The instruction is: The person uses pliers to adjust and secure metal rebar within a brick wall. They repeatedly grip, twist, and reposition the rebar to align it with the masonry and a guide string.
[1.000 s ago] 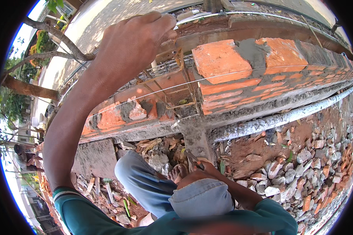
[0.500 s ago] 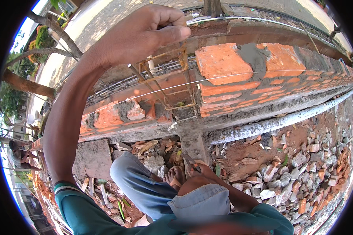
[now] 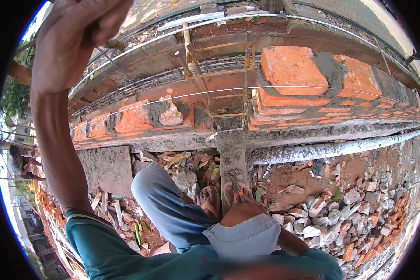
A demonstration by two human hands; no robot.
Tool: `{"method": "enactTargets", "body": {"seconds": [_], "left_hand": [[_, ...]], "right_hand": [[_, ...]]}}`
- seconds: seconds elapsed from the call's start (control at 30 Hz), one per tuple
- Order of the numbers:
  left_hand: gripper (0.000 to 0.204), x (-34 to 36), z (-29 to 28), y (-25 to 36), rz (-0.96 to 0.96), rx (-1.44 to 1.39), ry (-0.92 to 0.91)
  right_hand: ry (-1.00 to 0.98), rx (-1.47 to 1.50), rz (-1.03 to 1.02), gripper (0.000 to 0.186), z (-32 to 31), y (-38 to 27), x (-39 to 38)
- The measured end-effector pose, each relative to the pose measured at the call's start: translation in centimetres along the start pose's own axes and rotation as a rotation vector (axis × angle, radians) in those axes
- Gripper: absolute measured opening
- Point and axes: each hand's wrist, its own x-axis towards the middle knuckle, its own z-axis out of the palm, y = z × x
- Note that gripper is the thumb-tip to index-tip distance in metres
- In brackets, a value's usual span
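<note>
My left hand is raised at the upper left, fingers curled, slightly blurred and cut by the picture's top. Anything inside it is hidden. It is apart from the rusty steel reinforcement cage in the wall gap. A taut white string runs across the brick faces. Low in the middle, my right forearm passes behind my bent knee, which hides most of that hand. A narrow metal hand tool with an orange part sticks up beyond the knee, over my sandalled foot, held from that side.
A higher brick wall with wet mortar stands right of the gap, a lower brick course left. A mortar-stained white pipe lies along the base. Broken rubble covers the right ground. Another person is far left.
My left hand has swung left, away from the steel cage. My right hand has slipped mostly behind the knee, and the tool has turned and shifted slightly right. The view has shifted a little.
</note>
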Motion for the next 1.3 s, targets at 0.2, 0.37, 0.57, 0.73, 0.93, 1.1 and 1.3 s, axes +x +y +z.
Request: {"method": "enactTargets", "body": {"seconds": [0.2, 0.37, 0.57, 0.73, 0.93, 1.1, 1.3], "left_hand": [[0.033, -11.0, 11.4, -0.9, -0.381, 0.495, -0.743], [0.026, -13.4, 13.1, -3.7, -0.448, 0.037, -0.072], [0.028, -12.2, 11.4, -5.5, -0.105, 0.603, 0.627], [0.032, -12.7, 8.9, -5.3, 0.032, 0.902, 0.485], [0.044, -15.3, 12.0, -2.9, -0.023, 0.542, 0.366], [0.054, -17.7, 10.7, -5.4, -0.455, 0.299, 0.212], [0.064, -21.2, 8.3, -6.9, -0.642, -0.269, 0.328]], "right_hand": [[0.103, -0.116, 0.039, 0.052, -2.1, -7.5, -0.9], [-0.043, -0.304, -0.171, 0.058, -3.5, -21.5, 0.4], [-0.542, 0.229, -0.272, 0.073, 1.4, -29.6, 5.2], [-0.528, 0.212, -0.384, 0.064, 5.0, -26.8, 7.9], [-0.351, 0.395, -0.346, 0.06, 6.7, -27.2, 9.5], [-0.485, 0.8, -0.376, 0.08, 9.4, -31.1, 11.7], [-0.497, 1.095, -0.336, 0.085, 13.2, -33.4, 12.5]]}}
